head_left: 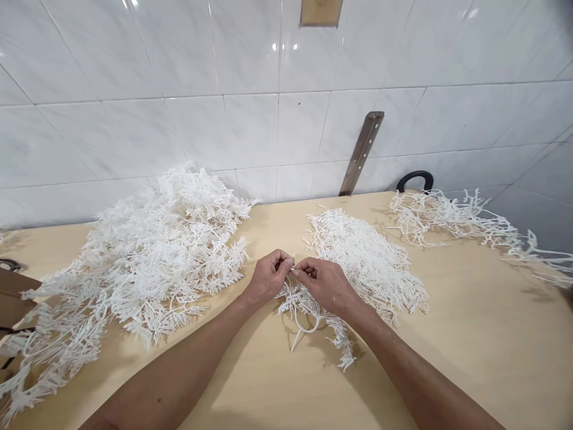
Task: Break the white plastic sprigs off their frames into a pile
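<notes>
My left hand [271, 276] and my right hand [326, 283] meet near the middle of the table, fingertips pinched close together. Between them they grip a white branching plastic sprig [308, 307], whose feathery ends hang below my right hand over the tabletop. A curved bare stem of it shows under my wrists. Just what part each fingertip pinches is too small to make out. Beside my right hand lies a heap of small white sprig pieces [371, 257]. To the left of my left hand rises a larger pile of bushy white sprigs [165, 251].
Bare white stems [465, 224] lie tangled at the table's right rear. A black curved handle [415, 177] and a metal bracket [362, 152] stand by the tiled wall [250, 54]. A brown cardboard box [15, 298] sits at the left edge of the wooden table [483, 334].
</notes>
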`<state>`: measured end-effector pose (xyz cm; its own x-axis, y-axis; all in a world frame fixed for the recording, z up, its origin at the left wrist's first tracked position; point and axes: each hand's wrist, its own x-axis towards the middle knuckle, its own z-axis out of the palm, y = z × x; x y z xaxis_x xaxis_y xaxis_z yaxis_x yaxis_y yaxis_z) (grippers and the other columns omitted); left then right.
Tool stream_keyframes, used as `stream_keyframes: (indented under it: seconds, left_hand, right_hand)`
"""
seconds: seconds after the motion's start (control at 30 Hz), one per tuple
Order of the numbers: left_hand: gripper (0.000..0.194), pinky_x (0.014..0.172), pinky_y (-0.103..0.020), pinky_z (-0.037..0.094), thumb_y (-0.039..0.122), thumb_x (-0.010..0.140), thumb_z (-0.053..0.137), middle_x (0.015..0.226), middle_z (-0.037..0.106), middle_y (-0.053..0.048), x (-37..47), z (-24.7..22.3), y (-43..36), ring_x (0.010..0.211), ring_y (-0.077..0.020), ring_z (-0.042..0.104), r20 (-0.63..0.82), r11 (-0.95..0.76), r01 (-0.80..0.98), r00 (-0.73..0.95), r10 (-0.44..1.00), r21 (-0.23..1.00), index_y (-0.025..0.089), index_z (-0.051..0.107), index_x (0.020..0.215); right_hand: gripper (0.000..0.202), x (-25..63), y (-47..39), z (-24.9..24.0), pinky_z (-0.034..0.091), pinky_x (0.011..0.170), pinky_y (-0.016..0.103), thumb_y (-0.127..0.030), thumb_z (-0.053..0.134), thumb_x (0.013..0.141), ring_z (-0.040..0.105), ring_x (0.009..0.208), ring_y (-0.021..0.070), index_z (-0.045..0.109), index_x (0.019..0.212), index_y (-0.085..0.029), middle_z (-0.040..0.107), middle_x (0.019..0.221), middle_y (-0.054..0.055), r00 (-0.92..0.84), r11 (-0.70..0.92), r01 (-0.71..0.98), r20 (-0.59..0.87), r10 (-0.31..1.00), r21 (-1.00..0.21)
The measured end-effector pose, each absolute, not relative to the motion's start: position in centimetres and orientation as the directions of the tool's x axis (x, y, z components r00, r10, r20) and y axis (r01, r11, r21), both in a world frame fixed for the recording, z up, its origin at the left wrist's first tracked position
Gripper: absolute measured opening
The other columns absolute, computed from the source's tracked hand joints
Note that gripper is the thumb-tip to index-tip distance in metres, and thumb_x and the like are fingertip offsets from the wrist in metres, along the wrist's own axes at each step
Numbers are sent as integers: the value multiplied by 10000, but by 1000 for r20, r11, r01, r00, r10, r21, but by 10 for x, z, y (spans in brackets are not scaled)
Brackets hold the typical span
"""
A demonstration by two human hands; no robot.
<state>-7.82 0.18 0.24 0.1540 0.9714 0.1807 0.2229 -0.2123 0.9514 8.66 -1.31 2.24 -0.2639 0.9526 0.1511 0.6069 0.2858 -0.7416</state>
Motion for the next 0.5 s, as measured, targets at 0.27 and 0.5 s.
stream_keyframes:
  seconds: [0.27, 0.5]
  left_hand:
    - [195, 549, -221, 371, 320, 838, 539, 603, 492, 41, -77, 0, 5, 566, -101, 443, 164, -183, 237, 101, 981, 954, 176, 527, 707]
    - [283, 521, -214, 384, 424, 815, 620, 616, 534, 34, -84, 3, 10, 530, -85, 462, 99, -104, 63, 76, 992, 993, 158, 571, 730]
  right_hand:
    - [212, 74, -26, 25, 377, 582, 266, -159, 453, 912, 501, 602, 140, 565, 734, -191, 577, 699, 8, -342, 502, 655, 371, 863, -564]
    - [187, 69, -36, 37, 459, 613, 280, -204, 457, 949, 559, 648, 149, 592, 821, -192, 619, 777, 35, -388, 578, 524, 429, 816, -626]
